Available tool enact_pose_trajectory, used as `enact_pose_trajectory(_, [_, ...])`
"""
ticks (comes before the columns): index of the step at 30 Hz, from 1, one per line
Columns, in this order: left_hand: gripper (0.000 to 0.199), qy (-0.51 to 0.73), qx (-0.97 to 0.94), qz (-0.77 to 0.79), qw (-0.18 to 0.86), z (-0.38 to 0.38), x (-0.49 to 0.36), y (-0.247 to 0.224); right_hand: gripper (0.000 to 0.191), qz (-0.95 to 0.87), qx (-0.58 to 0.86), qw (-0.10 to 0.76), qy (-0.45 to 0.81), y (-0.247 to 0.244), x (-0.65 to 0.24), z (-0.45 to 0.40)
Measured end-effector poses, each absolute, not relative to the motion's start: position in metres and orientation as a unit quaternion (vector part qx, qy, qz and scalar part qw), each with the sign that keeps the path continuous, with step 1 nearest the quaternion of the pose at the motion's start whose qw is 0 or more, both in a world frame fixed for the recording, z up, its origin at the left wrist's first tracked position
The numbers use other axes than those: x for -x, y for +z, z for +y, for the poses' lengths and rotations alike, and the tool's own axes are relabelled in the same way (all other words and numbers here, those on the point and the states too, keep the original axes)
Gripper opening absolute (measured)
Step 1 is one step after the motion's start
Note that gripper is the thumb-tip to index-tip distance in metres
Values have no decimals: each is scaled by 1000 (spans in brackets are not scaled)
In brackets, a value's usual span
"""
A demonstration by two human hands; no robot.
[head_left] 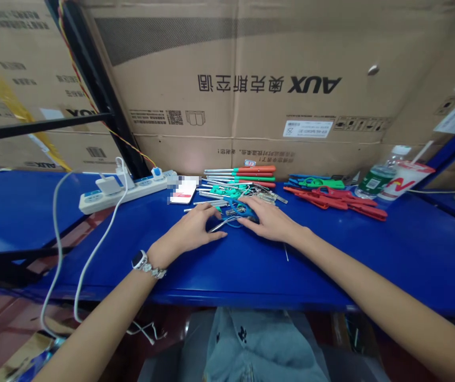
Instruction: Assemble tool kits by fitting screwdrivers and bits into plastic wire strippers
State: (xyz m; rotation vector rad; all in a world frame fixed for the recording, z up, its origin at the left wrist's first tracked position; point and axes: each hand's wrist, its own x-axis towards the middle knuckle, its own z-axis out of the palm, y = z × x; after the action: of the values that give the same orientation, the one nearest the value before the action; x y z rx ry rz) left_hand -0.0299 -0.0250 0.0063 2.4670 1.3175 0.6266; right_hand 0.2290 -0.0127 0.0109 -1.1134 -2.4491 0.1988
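My left hand (195,228) rests low over the tabletop, its thumb and fingers apart around the end of a thin silver rod (217,226). Close on its right, my right hand (271,218) curls its thumb and fingers around a blue looped piece (235,206), whose exact kind is unclear. Thin pale strands show between the two hands. Just beyond them lies a heap of silver rods with green parts (221,189) and small clear and metal pieces (269,195). Behind that, several silver shafts with red and green handles (255,172) lie side by side.
On the blue table (219,270), flat red plastic pieces (331,200) and green ones (323,183) lie right. A bottle (378,175) and a cup with straw (404,179) stand beyond. Left are a phone (183,190) and a power strip (132,192). Cartons (251,48) rise behind.
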Motion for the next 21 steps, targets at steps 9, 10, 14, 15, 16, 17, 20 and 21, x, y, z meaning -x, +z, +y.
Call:
enact_pose_trajectory(9, [35,155,-892,414,97,-5,23,13,47,-892,411,174,75,3,-231,-8])
enact_pose_trajectory(10, [33,150,-895,407,105,-1,24,13,47,-892,409,177,73,2,-231,-7])
enact_pose_trajectory(14, [25,156,-899,375,163,11,26,17,45,-896,402,180,54,0,-231,-5])
enact_pose_trajectory(15, [24,159,-898,369,181,13,26,18,45,-897,402,177,50,0,-231,-5])
enact_pose_trajectory(16, [23,159,-896,364,198,15,27,20,45,-897,403,175,48,0,-231,-5])
enact_pose_trajectory(17, [23,154,-894,362,215,16,27,21,46,-897,403,175,46,0,-231,-5])
enact_pose_trajectory(20, [22,139,-887,361,254,20,28,25,46,-896,402,181,45,-1,-231,-5])
enact_pose_trajectory(21, [21,138,-885,361,259,20,28,25,47,-896,402,185,46,-2,-231,-5])
